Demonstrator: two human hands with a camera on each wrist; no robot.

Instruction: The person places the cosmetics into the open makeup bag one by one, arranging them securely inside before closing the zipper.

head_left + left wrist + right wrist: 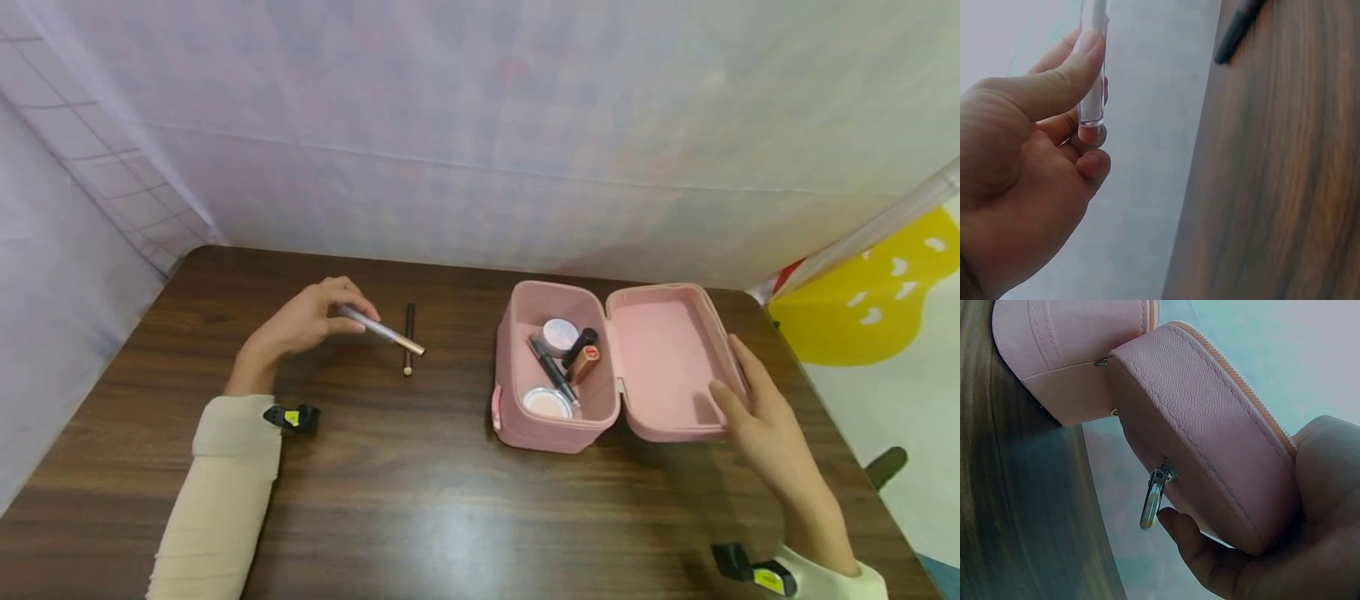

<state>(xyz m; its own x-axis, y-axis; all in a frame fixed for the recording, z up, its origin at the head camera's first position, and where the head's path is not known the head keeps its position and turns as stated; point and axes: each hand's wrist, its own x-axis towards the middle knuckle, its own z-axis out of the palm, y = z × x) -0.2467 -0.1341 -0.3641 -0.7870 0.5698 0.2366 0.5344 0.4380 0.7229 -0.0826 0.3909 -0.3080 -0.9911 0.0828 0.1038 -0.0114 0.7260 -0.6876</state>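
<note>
My left hand (311, 321) pinches a slim cosmetic tube (388, 332), whitish with a gold end, between thumb and fingers above the table. In the left wrist view, the tube's near end (1091, 109) looks clear. Just right of it, a thin black cosmetic pencil or brush (409, 325) with a pale tip lies on the wood. A pink makeup case (543, 437) stands unzipped, its lid (663, 358) folded out to the right. My right hand (776, 433) grips the lid's outer edge, thumb inside the rim. The right wrist view shows a metal zipper pull (1154, 497) near a fingertip.
Inside the case lie a round compact (547, 403), a round container (559, 336), a dark pen-like stick (551, 367), a black tube (580, 347) and a brown lipstick-like tube (584, 363). A pale curtain (480, 167) hangs behind the brown table (375, 500).
</note>
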